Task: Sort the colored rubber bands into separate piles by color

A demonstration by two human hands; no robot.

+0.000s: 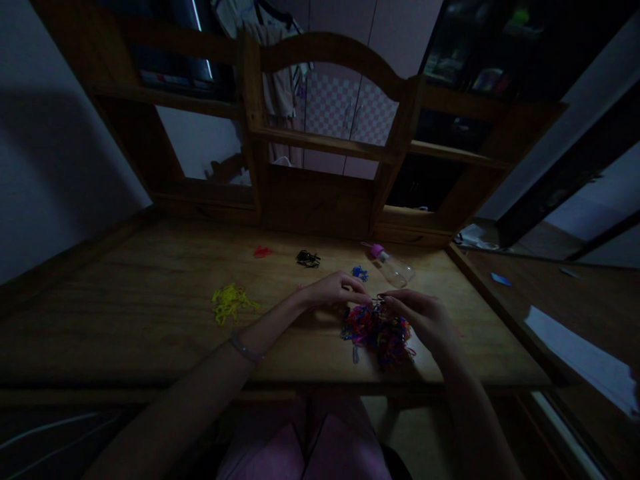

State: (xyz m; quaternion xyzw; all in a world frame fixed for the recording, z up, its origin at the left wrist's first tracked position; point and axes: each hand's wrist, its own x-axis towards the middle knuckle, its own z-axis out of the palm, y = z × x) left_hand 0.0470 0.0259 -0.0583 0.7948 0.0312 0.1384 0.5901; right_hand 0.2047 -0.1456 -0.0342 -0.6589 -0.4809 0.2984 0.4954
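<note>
A tangled pile of multicoloured rubber bands [377,333] lies near the front edge of the wooden desk. Over its far side, my left hand [341,291] and my right hand [423,315] meet, thumbs and fingers pinched together. Between the fingertips shows a dark rubber band [379,298], and both hands appear to grip it. Sorted by colour, small heaps lie beyond and to the left: yellow bands [231,302], red bands [261,252], black bands [307,259] and blue bands [359,273]. Some pinkish bands are mostly hidden behind my left wrist.
A clear bottle with a pink cap [393,267] lies on its side behind my right hand. A wooden shelf frame [320,193] rises along the desk's back. At right, white paper [580,357] rests on another brown surface. The room is dim.
</note>
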